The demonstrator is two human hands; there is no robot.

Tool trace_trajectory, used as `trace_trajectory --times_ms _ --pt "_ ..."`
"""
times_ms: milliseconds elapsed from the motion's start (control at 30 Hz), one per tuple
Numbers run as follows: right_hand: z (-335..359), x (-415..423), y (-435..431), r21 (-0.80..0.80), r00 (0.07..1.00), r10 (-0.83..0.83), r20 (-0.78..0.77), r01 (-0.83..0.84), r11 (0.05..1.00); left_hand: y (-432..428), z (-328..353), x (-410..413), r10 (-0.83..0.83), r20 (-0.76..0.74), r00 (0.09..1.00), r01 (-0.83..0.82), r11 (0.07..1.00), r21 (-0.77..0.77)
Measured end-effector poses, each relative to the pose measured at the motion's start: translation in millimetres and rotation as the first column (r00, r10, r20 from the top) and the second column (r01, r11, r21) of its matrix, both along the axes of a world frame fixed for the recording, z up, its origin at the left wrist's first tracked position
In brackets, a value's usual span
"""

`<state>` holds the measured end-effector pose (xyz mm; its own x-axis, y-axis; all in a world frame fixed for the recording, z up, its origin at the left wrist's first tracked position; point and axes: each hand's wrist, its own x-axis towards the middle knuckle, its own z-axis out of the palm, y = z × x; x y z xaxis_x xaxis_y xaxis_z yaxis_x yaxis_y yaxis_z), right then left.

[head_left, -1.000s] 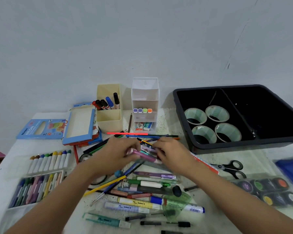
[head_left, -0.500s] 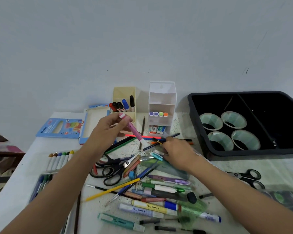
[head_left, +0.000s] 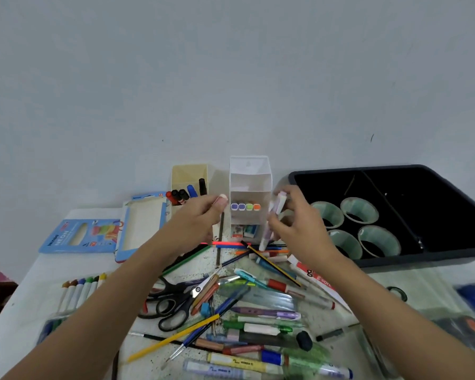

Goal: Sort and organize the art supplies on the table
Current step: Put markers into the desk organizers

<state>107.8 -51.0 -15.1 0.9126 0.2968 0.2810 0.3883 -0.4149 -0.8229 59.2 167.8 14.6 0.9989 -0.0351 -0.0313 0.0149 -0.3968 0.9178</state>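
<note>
My left hand (head_left: 199,218) is raised in front of the white tiered organiser (head_left: 249,171), fingers pinched on a pink marker (head_left: 223,198); only its pale end shows. My right hand (head_left: 295,223) is up beside the organiser's right side and grips a lilac-and-white marker (head_left: 274,215) held nearly upright. The organiser's middle shelf holds several markers with coloured caps (head_left: 245,206), and small erasers (head_left: 244,231) lie on its bottom shelf. A loose pile of pens, pencils and brushes (head_left: 247,311) covers the table below both hands.
A beige holder (head_left: 189,174) with markers stands left of the organiser. At the right, a black tray (head_left: 395,259) holds tape rolls (head_left: 358,209). Black scissors (head_left: 173,303) lie in the pile. Blue boxes (head_left: 80,235) and crayons (head_left: 80,287) sit at the left.
My left hand carried the pink marker up and right, over to the organiser. My right hand left the pile and rose holding a lilac marker. The view tilted upward.
</note>
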Motion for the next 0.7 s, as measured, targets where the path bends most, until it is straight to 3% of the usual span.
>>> trace_trajectory --times_ms 100,233,433,567,700 --pt "7 5 -3 -0.012 0.984 -0.021 0.178 0.024 1.0 -1 10 4 -0.089 0.021 0.996 0.083 0.974 0.21" --pt "6 11 -5 0.064 0.955 -0.06 0.289 0.043 0.997 3 14 9 -0.129 0.113 0.985 0.08 0.929 0.36" --pt "-9 13 -5 -0.018 0.834 -0.038 0.551 0.058 0.998 2 11 7 -0.035 0.218 0.975 -0.006 0.983 0.185" --pt "-20 26 -6 -0.17 0.804 0.04 0.593 0.076 0.983 -2 9 2 0.004 0.222 0.975 -0.027 0.995 0.1" --pt "-25 40 -2 -0.352 0.773 0.035 0.633 0.248 0.903 -3 5 4 0.033 0.295 0.955 -0.036 0.999 0.005"
